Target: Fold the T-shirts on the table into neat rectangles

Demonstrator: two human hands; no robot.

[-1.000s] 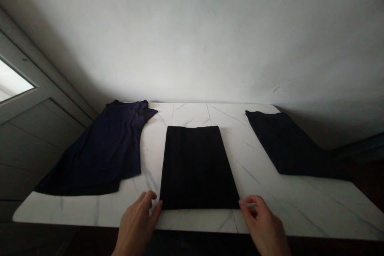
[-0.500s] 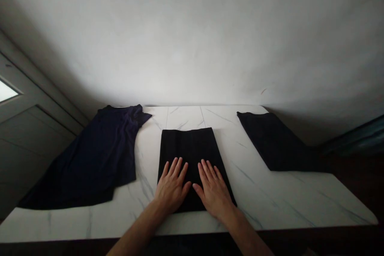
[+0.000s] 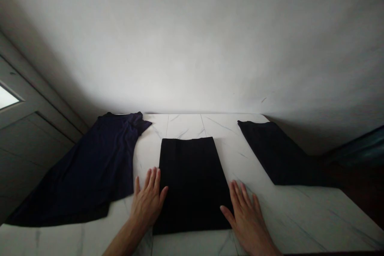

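Flanking black cloth (image 3: pixel 192 180), folded to a flat rectangle, with left grip (image 3: pixel 145 204) and right grip (image 3: pixel 249 218) open, clamping nothing. Seeing navy shirt (image 3: pixel 96 164) unfolded left of left grip, dark garment (image 3: pixel 285 156) flat beyond right grip.

The scene is viewed from the wearer's head, above the near side of the marbled surface (image 3: pixel 186 244), with the lens faced forward and tilted down. The surface is seen at close range, and its far edge is met by the pale wall (image 3: pixel 186 40), by which the upper half is filled.
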